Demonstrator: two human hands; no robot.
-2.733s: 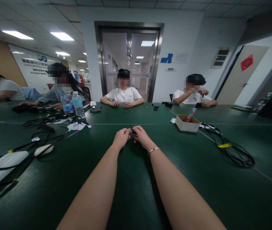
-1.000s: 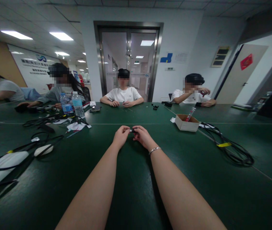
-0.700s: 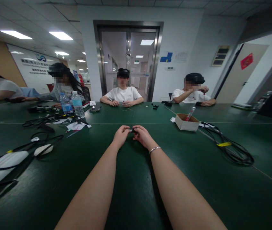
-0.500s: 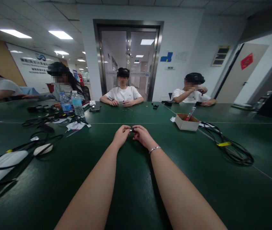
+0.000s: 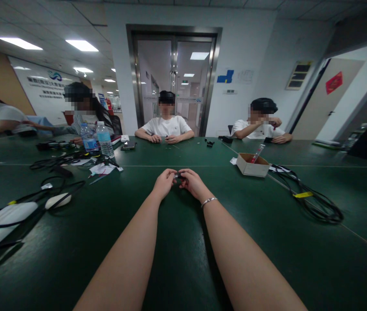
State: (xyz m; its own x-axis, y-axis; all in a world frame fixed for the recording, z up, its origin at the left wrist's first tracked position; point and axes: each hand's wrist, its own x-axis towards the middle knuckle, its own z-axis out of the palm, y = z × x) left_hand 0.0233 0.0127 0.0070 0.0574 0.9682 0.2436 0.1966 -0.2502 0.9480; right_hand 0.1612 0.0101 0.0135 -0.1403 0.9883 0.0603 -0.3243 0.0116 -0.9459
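Observation:
My left hand (image 5: 164,182) and my right hand (image 5: 192,183) meet at arm's length over the dark green table (image 5: 183,242). Both are closed in a pinch on a small dark part (image 5: 178,176) held between their fingertips; it is too small to name. A silver bracelet (image 5: 208,201) sits on my right wrist. Both forearms stretch forward, low over the table.
An open cardboard box (image 5: 252,165) with a red-capped tube stands to the right, beside a coil of black cable (image 5: 313,201). To the left lie black cables (image 5: 52,190), a white pouch (image 5: 2,216) and two water bottles (image 5: 101,140). Several people sit along the far and left sides.
My hands stay pinched together on the small part, with only slight finger movement. At the far left a person's arm has reached out along the table.

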